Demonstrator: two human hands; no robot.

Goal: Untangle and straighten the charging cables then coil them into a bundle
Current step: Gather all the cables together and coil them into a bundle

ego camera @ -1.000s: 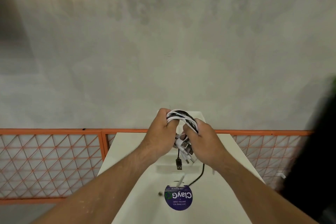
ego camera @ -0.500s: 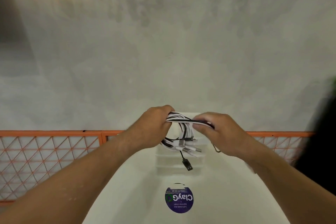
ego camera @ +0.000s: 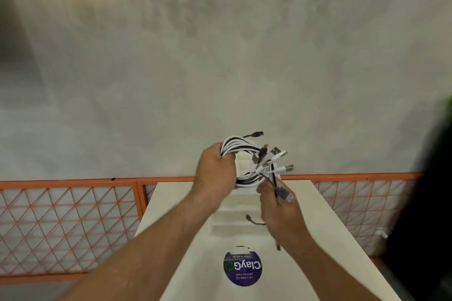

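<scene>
Cable coil point(ego camera: 241, 146), white and black strands: gripped in the curled left hand point(ego camera: 215, 173), held in the air above the desk's point(ego camera: 330, 227) far edge. USB plugs point(ego camera: 281, 154) fan from its right side. Right hand point(ego camera: 281, 212): pinches a loose black cable end point(ego camera: 283, 194) just below the coil. Round purple sticker point(ego camera: 242, 269): near edge.

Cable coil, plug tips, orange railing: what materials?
Cable coil: smooth white and black jackets, probably plastic or rubber. Plug tips: silvery shells, likely bare metal. Orange railing: thin rigid bars and diagonal mesh, probably painted metal.
</scene>
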